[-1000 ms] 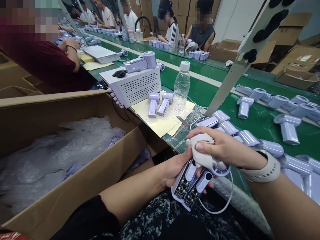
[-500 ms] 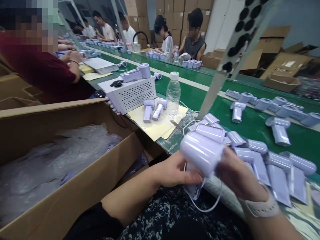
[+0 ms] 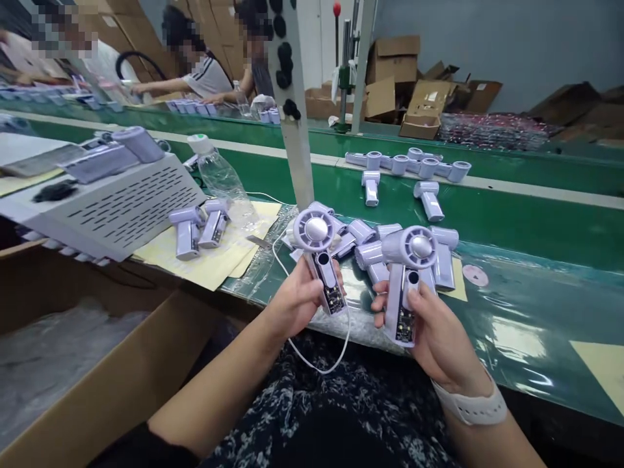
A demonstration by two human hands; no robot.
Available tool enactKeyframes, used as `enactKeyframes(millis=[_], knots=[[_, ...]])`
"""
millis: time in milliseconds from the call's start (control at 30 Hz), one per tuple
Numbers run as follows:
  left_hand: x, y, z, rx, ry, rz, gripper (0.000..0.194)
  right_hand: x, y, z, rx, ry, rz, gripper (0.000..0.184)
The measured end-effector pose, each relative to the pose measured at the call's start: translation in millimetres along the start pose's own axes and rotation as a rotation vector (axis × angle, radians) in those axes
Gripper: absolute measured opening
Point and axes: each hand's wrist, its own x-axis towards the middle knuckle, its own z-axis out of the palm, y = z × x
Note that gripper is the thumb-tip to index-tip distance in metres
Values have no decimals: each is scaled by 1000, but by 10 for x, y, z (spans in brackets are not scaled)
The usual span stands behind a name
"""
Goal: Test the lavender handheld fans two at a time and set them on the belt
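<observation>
My left hand (image 3: 298,296) is wrapped round the handle of a lilac handheld fan (image 3: 316,233), its round grille facing me. A white cable (image 3: 325,372) loops down from this fan's lower end. In my right hand (image 3: 436,328) is a second lilac handheld fan (image 3: 412,247), held upright with the thumb on its handle. Both handles have an open front, and a circuit board shows inside. Just behind the hands lies a heap of more lilac fans (image 3: 361,231), partly hidden by the two held ones.
At left stand a white slotted metal box (image 3: 131,211), a clear bottle (image 3: 221,175) and two fans on yellow paper (image 3: 209,273). An open carton (image 3: 121,383) with plastic bags sits lower left. A metal post (image 3: 292,143) rises ahead. More fans (image 3: 429,168) line the green belt; people work beyond.
My view has swung to the right. The hands, close together around a fan before, are now apart with one fan in each, and the grilles have turned to face me.
</observation>
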Motion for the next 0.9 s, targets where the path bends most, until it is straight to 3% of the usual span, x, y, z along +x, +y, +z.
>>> enactKeyframes(millis=[200,533,767,900], knots=[[-191,101,114,-1,-74,-29,52,-93,60,63,-63,-113,-121,31],[-231,89,-87,161,-27,-37,46,101,112,342,-14,-173,9,27],[-223,58,-73,91,-73,-64,47,54,167,302,27,-231,64,27],[-274,78,-50,48,-195,-56,47,-2,148,273,47,-233,29,26]])
